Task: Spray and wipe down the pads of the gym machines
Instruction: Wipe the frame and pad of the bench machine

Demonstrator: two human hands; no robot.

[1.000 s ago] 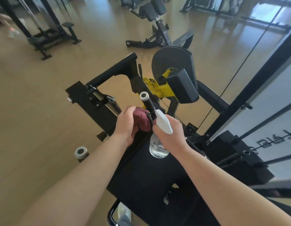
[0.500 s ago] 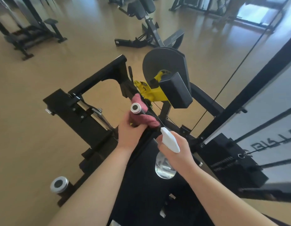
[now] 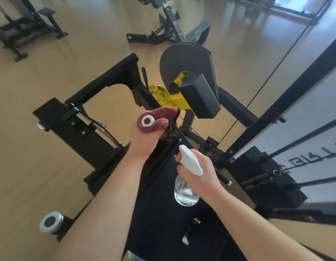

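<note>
Now my left grip (image 3: 144, 143) clamps the cloth (image 3: 164, 113) round the handle (image 3: 148, 121), seemingly tight; I should twist along its whole length. Right grip (image 3: 200, 178) holds the bottle (image 3: 186, 195), five o'clock.

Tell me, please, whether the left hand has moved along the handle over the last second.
Yes. The left hand has slid the red cloth up toward the silver end cap, which stood clear above the cloth and is now ringed by it.

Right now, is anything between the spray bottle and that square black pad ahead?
Nothing solid that I can see. Only a thin cable crosses the gap between spray bottle and pad; left hand and cloth sit off to the left.
</note>
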